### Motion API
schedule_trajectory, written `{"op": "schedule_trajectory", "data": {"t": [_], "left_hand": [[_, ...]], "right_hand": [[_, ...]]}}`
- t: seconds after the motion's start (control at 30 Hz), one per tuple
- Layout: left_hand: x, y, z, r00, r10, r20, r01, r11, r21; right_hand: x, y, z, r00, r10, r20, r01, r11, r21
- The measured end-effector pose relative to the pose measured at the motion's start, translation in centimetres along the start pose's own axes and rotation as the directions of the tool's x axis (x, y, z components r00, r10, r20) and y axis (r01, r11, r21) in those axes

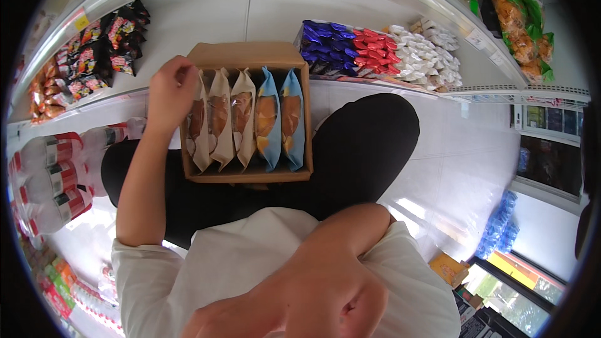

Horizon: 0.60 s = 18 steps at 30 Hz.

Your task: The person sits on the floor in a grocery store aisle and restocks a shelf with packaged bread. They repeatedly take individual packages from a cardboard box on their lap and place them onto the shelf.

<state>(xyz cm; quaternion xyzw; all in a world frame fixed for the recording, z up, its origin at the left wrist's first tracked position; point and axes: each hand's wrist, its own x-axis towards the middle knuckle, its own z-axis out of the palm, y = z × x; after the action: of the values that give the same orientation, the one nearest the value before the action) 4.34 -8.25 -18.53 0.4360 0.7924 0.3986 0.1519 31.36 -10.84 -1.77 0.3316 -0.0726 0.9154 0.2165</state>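
Note:
An open cardboard box [249,177] rests at my lap, against the shelf edge. Inside stand several wrapped baked goods side by side: beige packets [242,122] on the left and light blue packets [292,122] on the right, with clear windows. My left hand [174,89] is at the box's upper left corner, its fingers curled beside the leftmost packet; whether they grip the box is hidden. Close to the camera, in front of my white shirt, my right hand [300,300] is raised and bent. Its fingertips are partly out of frame, and nothing is seen in it.
On the white shelf [202,14] stand black snack packets [123,33] at left and a display box of blue, red and white wrapped packets [375,51] at right. Bottle packs [56,173] stand at left. Bagged goods [512,14] hang over the upper right.

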Motion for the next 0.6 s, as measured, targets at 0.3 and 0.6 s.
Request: {"op": "schedule_trajectory", "data": {"t": [0.3, 0.6], "left_hand": [[0.0, -0.5, 3.5, 0.993, -0.115, -0.03, 0.098, 0.644, 0.759], [-0.4, 0.5, 3.8, 0.98, -0.192, -0.06, 0.165, 0.597, 0.785]], "right_hand": [[0.6, -1.6, -0.6, 0.981, -0.047, 0.186, 0.095, 0.962, -0.256], [-0.2, 0.6, 0.9, 0.968, -0.201, 0.153, 0.231, 0.948, -0.218]]}}
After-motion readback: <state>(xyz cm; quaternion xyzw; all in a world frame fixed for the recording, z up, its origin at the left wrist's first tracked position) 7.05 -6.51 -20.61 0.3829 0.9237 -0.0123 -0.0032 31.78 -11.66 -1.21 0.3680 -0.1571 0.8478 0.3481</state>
